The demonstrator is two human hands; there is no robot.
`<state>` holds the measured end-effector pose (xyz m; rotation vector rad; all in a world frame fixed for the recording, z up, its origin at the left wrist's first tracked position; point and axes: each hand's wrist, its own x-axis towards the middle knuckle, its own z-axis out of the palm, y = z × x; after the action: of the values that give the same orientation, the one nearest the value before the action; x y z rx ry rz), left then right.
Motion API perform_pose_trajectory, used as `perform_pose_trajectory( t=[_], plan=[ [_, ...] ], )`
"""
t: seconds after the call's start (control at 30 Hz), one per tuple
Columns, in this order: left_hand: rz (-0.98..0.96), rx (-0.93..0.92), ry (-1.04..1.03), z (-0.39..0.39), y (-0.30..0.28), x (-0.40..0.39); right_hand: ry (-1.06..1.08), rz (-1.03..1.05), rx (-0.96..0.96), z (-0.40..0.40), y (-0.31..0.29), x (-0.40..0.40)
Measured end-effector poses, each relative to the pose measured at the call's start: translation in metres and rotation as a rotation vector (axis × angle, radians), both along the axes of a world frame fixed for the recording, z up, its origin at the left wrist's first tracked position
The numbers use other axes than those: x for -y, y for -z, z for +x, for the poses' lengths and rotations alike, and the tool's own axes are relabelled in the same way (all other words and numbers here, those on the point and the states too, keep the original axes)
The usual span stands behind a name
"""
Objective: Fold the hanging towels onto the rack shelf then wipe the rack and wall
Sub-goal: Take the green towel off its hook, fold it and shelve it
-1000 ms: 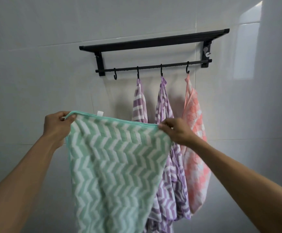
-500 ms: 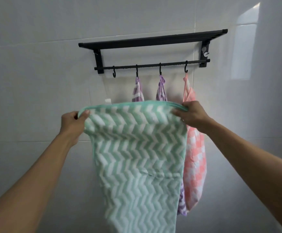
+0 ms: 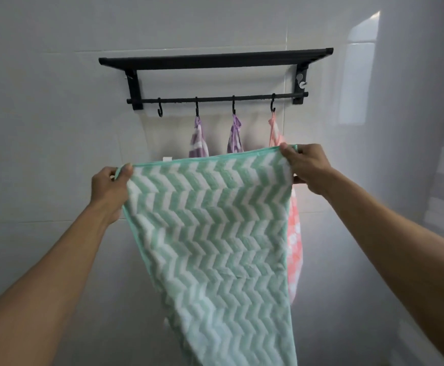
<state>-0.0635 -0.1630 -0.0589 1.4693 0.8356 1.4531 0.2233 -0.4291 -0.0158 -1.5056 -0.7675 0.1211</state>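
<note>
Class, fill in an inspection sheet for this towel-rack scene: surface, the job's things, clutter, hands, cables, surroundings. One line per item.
Surface: black rack shelf on the wall; nothing seen on it from this low angle.
Job's things: green chevron towel held spread out, off the hooks; two purple striped towels and a pink towel hang from hooks; the leftmost hook is bare.
Clutter: nothing seen.
Hands: left hand pinches the green towel's top left corner; right hand pinches its top right corner.
Cables: nothing seen.
Surroundings: glossy white tiled wall with a bright reflection at upper right.
</note>
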Motion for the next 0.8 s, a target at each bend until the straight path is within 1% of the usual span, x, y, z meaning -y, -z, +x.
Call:
perform_pose_trajectory(
  t=[0.13, 0.2, 0.23, 0.3, 0.33, 0.37, 0.4, 0.43, 0.47, 0.5, 0.53, 0.57, 0.6, 0.67, 0.73, 0.77, 0.8],
  plan=[
    [-0.027, 0.003, 0.002, 0.011, 0.004, 0.006, -0.064, -0.06, -0.028, -0.004, -0.003, 0.006],
    [-0.061, 0.05, 0.021, 0.013, -0.011, 0.006, -0.032, -0.069, -0.015, -0.004, -0.014, 0.002],
    [-0.072, 0.094, 0.048, 0.012, -0.023, 0.006, -0.007, -0.035, -0.016, -0.002, -0.023, -0.001],
    [-0.064, 0.187, 0.22, 0.007, -0.041, 0.009, -0.024, 0.118, -0.074, 0.0, -0.042, -0.002],
    [-0.046, 0.171, 0.355, 0.004, -0.037, 0.013, -0.096, 0.181, -0.116, 0.002, -0.043, 0.0],
    [-0.067, 0.098, 0.48, 0.002, -0.02, 0.018, -0.195, 0.171, -0.143, 0.005, -0.034, 0.003],
    [-0.15, -0.031, 0.568, -0.001, 0.01, 0.023, -0.281, 0.067, -0.165, 0.007, -0.009, 0.006],
    [-0.255, -0.152, 0.61, -0.003, 0.046, 0.028, -0.332, -0.105, -0.193, 0.006, 0.028, 0.012],
    [-0.35, -0.227, 0.603, -0.005, 0.082, 0.032, -0.334, -0.284, -0.218, 0.003, 0.071, 0.019],
    [-0.425, -0.253, 0.569, -0.005, 0.111, 0.038, -0.317, -0.418, -0.221, 0.0, 0.11, 0.026],
    [-0.475, -0.268, 0.526, -0.006, 0.131, 0.041, -0.301, -0.509, -0.218, -0.002, 0.14, 0.032],
    [-0.498, -0.306, 0.48, -0.005, 0.142, 0.04, -0.29, -0.549, -0.237, -0.002, 0.158, 0.034],
    [-0.506, -0.344, 0.443, -0.005, 0.143, 0.037, -0.287, -0.554, -0.265, 0.0, 0.163, 0.033],
    [-0.504, -0.33, 0.391, -0.001, 0.125, 0.025, -0.265, -0.437, -0.359, 0.007, 0.145, 0.02],
    [-0.495, -0.241, 0.389, 0.006, 0.09, 0.016, -0.281, -0.225, -0.445, 0.019, 0.112, 0.006],
    [-0.49, -0.179, 0.375, 0.009, 0.074, 0.012, -0.337, -0.123, -0.474, 0.021, 0.098, 0.002],
    [-0.498, -0.118, 0.353, 0.01, 0.061, 0.009, -0.428, -0.069, -0.498, 0.019, 0.089, 0.003]
  ],
)
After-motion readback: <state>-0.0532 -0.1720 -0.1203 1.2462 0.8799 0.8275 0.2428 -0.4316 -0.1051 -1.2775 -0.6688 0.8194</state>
